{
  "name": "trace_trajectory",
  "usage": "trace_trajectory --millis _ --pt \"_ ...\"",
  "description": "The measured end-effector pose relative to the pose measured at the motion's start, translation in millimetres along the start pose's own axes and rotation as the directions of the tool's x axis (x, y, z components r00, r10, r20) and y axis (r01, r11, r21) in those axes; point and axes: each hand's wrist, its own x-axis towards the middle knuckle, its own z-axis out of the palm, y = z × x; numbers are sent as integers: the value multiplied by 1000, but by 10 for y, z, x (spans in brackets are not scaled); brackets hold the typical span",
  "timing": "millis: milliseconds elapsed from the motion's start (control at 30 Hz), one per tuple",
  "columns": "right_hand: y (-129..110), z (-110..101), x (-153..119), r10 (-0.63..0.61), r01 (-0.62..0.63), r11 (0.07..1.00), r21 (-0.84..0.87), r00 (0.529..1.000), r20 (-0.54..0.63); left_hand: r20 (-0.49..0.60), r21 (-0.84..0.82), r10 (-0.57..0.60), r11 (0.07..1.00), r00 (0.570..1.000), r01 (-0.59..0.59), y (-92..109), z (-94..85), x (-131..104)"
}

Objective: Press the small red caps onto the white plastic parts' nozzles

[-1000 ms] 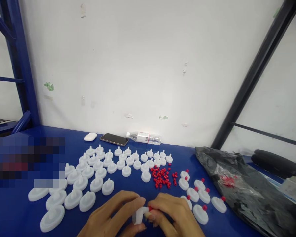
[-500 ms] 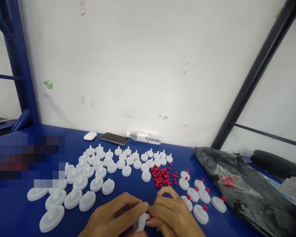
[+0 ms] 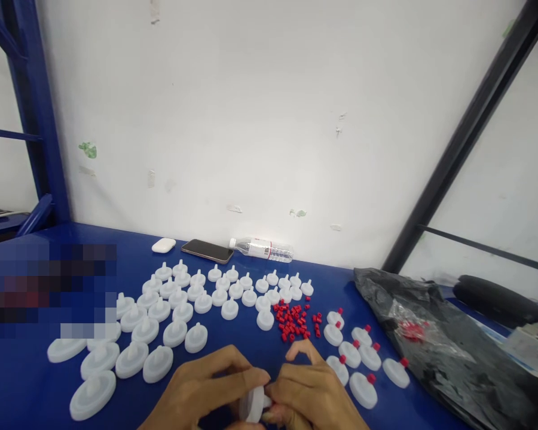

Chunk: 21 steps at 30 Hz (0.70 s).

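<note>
Your two hands meet at the near edge of the blue table [image 3: 233, 245], just in front of the pile of small red caps [image 3: 293, 321]. Your left hand [image 3: 206, 391] curls its fingers around a white plastic disc [image 3: 252, 405], gripping it from the left. Your right hand [image 3: 311, 391] presses against the same disc from the right with thumb and fingers pinched together; whether a red cap sits between them is hidden.

Left of the red pile lie rows of plain white discs [image 3: 174, 310]. Right of the pile sit discs with red caps fitted [image 3: 361, 358]. Further right lies a black plastic bag [image 3: 443, 346]. Behind the pile, by the wall, lie a phone [image 3: 207, 251], a water bottle [image 3: 262, 249] and a white earbud case [image 3: 164, 245].
</note>
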Motion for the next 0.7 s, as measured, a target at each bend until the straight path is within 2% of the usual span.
trace_trajectory --millis 67,233,333,433,500,600,700 --pt "8 25 10 -31 29 998 -47 999 -38 10 -37 -16 999 1000 16 25 -41 40" --pt "-3 83 50 -93 66 975 -213 989 -118 -26 -62 -217 975 976 215 164 -60 88" --pt "-37 106 76 -111 62 951 -303 983 -144 -57 -97 -275 958 960 269 195 -61 117" --pt "-75 96 93 -97 39 943 -329 982 -161 -49 -166 -379 915 924 367 214 -69 152" --pt "-92 77 89 -85 29 958 -285 979 -185 -31 -239 -468 862 883 448 244 -76 170" --pt "-102 60 50 34 -66 985 -161 981 -193 -68 -308 -521 822 851 479 305 -84 190" --pt "-107 78 -5 225 -232 971 -60 968 -106 -162 -250 -505 852 848 459 361 -89 198"
